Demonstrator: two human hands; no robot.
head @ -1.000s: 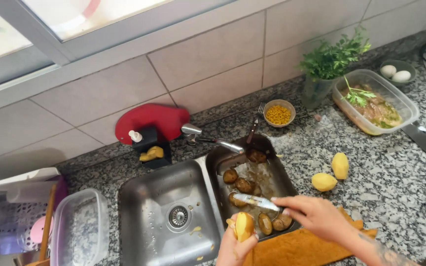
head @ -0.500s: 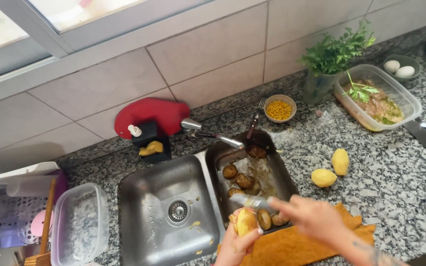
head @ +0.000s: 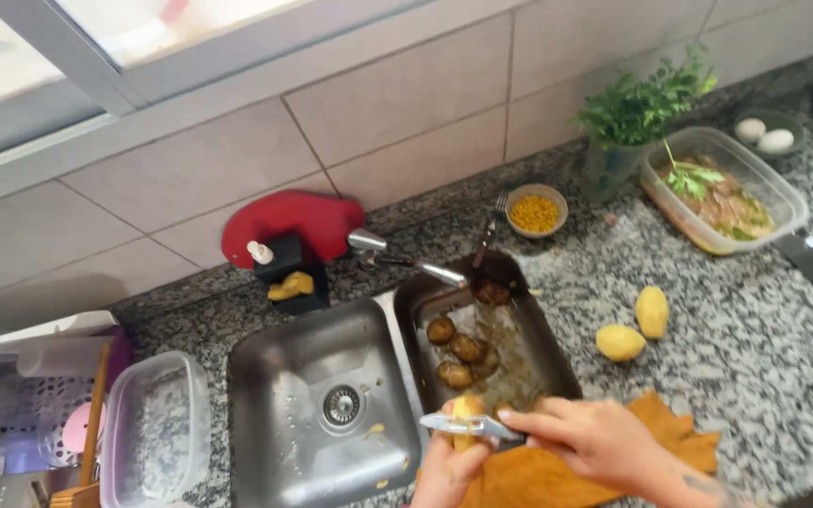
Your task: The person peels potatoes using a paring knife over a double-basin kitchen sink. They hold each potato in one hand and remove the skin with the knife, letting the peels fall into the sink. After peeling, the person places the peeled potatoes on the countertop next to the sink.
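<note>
My left hand (head: 449, 470) grips a partly peeled yellow potato (head: 466, 410) over the front edge of the sink. My right hand (head: 587, 437) holds a metal peeler (head: 468, 426) with its blade laid across the potato. Both hands hover above an orange cloth (head: 557, 461) on the counter. Just behind them, the small right sink basin (head: 557, 362) holds several unpeeled brown potatoes (head: 458, 348) and peelings. Two peeled yellow potatoes (head: 634, 325) lie on the granite counter to the right.
The large left basin (head: 275, 414) has a drain. A red glove (head: 284, 224) and faucet (head: 406, 259) sit behind. A bowl of corn (head: 534, 211), herbs in a glass (head: 637, 113), a plastic tub of food (head: 722, 193), eggs (head: 764, 134) and a clear container (head: 148, 433) stand around.
The view has tilted so my hands sit lower in frame. My right hand has drawn the peeler leftward across the potato held by my left hand.
</note>
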